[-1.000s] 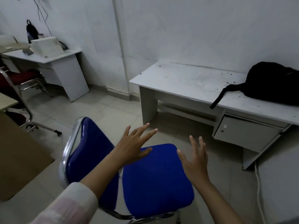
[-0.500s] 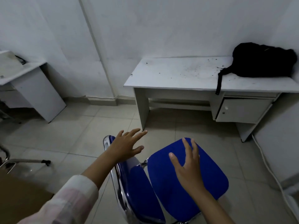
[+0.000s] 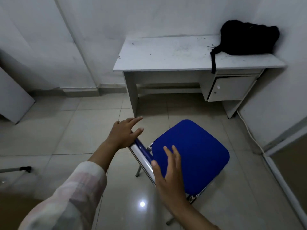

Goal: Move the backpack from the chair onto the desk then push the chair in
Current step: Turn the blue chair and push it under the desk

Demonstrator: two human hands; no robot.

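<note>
The black backpack (image 3: 249, 39) lies on the right end of the white desk (image 3: 166, 55), against the wall, with one strap hanging over the front edge. The blue chair (image 3: 196, 153) stands on the tiled floor in front of the desk, its seat empty and its backrest nearest me. My left hand (image 3: 123, 134) rests on the left end of the backrest's top edge, fingers spread. My right hand (image 3: 167, 171) hovers at the backrest's right part, over the seat's near edge, fingers apart and holding nothing.
A drawer cabinet (image 3: 230, 88) fills the desk's right underside; the left underside is open legroom. A white cable (image 3: 249, 130) runs along the floor by the right wall. Another white desk's side panel (image 3: 11, 97) stands far left, and a chair leg (image 3: 18, 169) lies low left.
My view has swung right and down, so the desk now faces me squarely. My left hand has come down onto the backrest's top edge; my right hand has closed in on the backrest.
</note>
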